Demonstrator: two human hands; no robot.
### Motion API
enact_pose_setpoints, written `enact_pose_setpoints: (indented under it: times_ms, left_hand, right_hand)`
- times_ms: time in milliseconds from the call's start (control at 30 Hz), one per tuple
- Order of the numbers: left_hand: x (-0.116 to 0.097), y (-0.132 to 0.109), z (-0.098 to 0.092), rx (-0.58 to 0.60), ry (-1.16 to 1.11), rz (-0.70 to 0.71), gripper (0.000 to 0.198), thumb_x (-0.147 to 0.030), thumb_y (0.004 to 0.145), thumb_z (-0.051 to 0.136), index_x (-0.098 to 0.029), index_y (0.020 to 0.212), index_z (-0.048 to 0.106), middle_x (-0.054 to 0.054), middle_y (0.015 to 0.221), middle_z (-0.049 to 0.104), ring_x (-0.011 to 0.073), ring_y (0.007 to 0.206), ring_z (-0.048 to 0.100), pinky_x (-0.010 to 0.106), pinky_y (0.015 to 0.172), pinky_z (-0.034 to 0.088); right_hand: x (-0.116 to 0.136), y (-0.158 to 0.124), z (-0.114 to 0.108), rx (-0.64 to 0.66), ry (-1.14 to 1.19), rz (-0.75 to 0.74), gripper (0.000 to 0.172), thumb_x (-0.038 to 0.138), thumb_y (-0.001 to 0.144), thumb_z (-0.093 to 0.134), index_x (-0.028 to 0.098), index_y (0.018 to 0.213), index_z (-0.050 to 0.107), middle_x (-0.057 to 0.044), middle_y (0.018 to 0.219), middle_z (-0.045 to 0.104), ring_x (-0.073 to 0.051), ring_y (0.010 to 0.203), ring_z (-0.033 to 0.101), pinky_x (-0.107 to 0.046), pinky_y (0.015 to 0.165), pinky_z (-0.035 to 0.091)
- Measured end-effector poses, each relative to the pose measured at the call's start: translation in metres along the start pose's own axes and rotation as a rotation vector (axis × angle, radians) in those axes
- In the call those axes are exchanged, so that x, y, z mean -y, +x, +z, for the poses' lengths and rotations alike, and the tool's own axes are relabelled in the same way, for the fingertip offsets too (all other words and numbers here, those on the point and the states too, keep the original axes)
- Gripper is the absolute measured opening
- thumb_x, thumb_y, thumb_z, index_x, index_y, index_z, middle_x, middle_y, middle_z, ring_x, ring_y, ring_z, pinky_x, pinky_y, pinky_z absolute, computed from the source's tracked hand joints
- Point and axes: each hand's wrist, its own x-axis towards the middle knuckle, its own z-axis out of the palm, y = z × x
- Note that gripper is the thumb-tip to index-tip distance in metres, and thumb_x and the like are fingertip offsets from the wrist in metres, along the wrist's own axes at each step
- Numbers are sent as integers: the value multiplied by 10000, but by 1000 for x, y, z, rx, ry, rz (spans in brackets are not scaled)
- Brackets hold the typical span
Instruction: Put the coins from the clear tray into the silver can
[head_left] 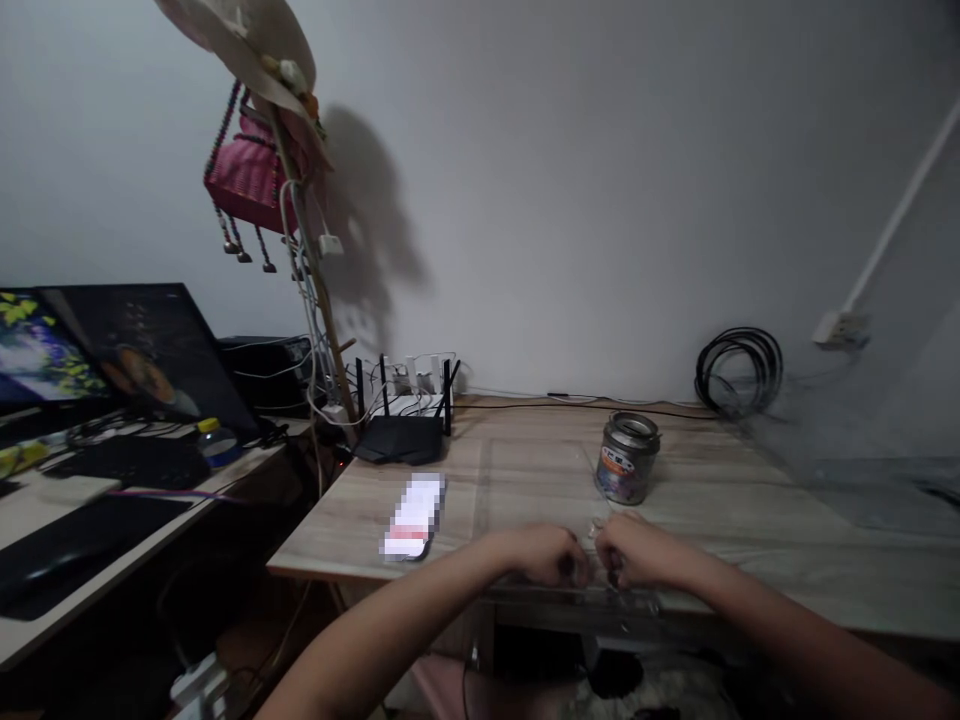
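My left hand [551, 556] is closed, fingers curled down, at the front edge of the wooden table [517, 490]. Just beside it my right hand [626, 550] is also closed, with a small gap between the two. Both pinch a piece of shiny clear plastic [598, 528], which shows between them and hangs below the table edge. Its full shape is hard to make out, and my fingertips are partly hidden. Behind my right hand stands an upright metal tin [628, 460] with a printed label.
A phone [414, 515] with a lit screen lies left of my hands. Behind it sits a black router [401, 438] with upright antennas and cables. A coil of black cable [739, 370] leans on the wall at right. Monitors [142, 350] occupy the left desk.
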Motion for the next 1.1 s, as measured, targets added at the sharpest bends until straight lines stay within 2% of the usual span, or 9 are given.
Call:
enact_pose_setpoints:
  times_ms: [133, 300, 400, 500, 733, 900, 1000, 1033, 1100]
  left_hand:
    - [8, 2, 8, 14, -106, -5, 232, -86, 583, 526, -140, 791, 614, -23, 683, 543, 65, 589, 459, 157, 555, 347]
    - [12, 4, 14, 3, -106, -126, 217, -141, 576, 551, -148, 784, 613, -25, 642, 552, 62, 549, 443, 164, 533, 341]
    - [5, 10, 12, 0, -120, -157, 229, -121, 575, 540, -154, 788, 616, -32, 639, 559, 61, 549, 444, 162, 533, 339]
    - [-1, 20, 9, -15, -116, -107, 306, -96, 553, 545, -165, 841, 620, -38, 681, 577, 66, 568, 447, 167, 553, 347]
    - [1, 30, 14, -29, -224, -30, 364, -44, 563, 512, -158, 885, 639, -28, 678, 598, 71, 553, 455, 170, 549, 364]
    - [-2, 31, 17, -29, -281, -29, 353, 13, 541, 482, -171, 787, 655, -33, 758, 616, 85, 640, 499, 174, 612, 383]
    - [-1, 35, 18, -4, -280, -62, 350, 34, 532, 469, -156, 767, 644, -36, 719, 605, 84, 642, 500, 171, 604, 379]
    - [0, 36, 19, 5, -271, -72, 345, 32, 533, 474, -152, 773, 639, -37, 691, 596, 81, 627, 496, 169, 590, 375]
    - [2, 38, 19, 16, -236, -86, 322, 13, 537, 495, -147, 780, 632, -39, 642, 577, 77, 592, 483, 170, 567, 364]
  right_hand:
    - [1, -1, 0, -20, 56, -6, 110, 185, 479, 621, 201, 587, 612, 19, 621, 589, -164, 690, 517, -290, 701, 317]
    - [5, -6, -5, -31, 143, -4, 82, 188, 512, 583, 188, 590, 609, 20, 623, 603, -146, 655, 528, -272, 692, 333]
    - [7, -8, -12, 56, 141, -11, 154, 148, 524, 544, 207, 631, 638, 33, 557, 599, -123, 562, 522, -289, 728, 336]
    - [11, -8, -17, 114, 53, -21, 251, 77, 530, 470, 221, 618, 656, 29, 504, 589, -124, 534, 519, -311, 757, 334]
    - [15, 2, -16, 236, -1, 28, 260, 43, 461, 463, 215, 533, 644, 33, 439, 547, -98, 447, 452, -228, 541, 357]
    - [17, 4, -7, 218, -29, 36, 193, 85, 475, 492, 181, 551, 641, 0, 481, 567, -113, 446, 455, -229, 474, 338]
    - [7, 3, -16, 224, 67, 36, 177, 110, 488, 508, 178, 585, 640, 10, 519, 586, -106, 447, 469, -206, 445, 333]
    - [0, 3, -25, 182, 122, 34, 158, 124, 495, 519, 175, 589, 636, 12, 530, 590, -105, 459, 480, -199, 447, 340]
    - [-18, 5, -52, -14, 219, 43, 129, 168, 525, 538, 166, 613, 632, 1, 583, 609, -117, 530, 518, -196, 487, 369]
